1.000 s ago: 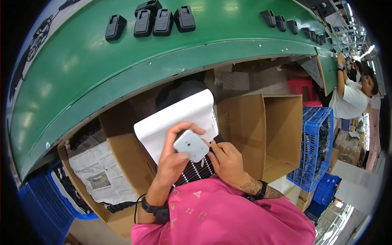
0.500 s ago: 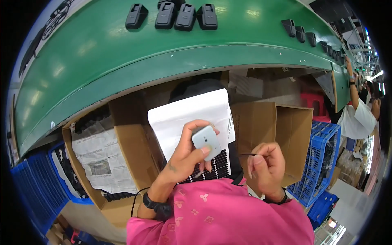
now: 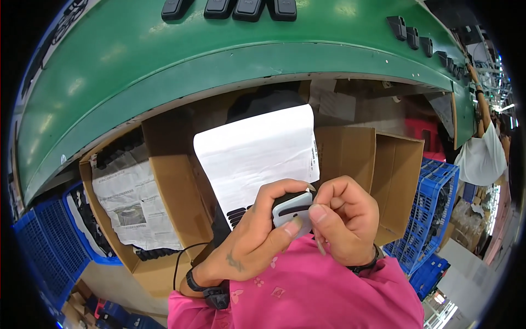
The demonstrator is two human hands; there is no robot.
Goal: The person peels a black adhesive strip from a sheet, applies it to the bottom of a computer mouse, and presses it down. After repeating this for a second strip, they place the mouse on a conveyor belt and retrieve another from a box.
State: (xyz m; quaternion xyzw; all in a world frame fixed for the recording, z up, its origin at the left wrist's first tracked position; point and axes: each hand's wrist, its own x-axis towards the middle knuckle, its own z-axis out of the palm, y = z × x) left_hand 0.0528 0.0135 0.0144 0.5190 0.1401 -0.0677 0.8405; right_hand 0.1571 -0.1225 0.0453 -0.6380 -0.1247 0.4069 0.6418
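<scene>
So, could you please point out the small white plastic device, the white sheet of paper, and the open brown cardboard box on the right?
Small white plastic device [image 3: 292, 211], head view, its pale face.
White sheet of paper [image 3: 257, 151], head view, its blank middle.
Open brown cardboard box [image 3: 402, 181], head view, its inner right wall.

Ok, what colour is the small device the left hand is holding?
The small device in the left hand is pale grey-white with a dark slot, seen in the head view.

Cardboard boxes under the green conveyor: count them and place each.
2 open cardboard boxes: one left of the hands, holding newspaper; one to the right, by the blue crate. Others may be hidden.
</scene>
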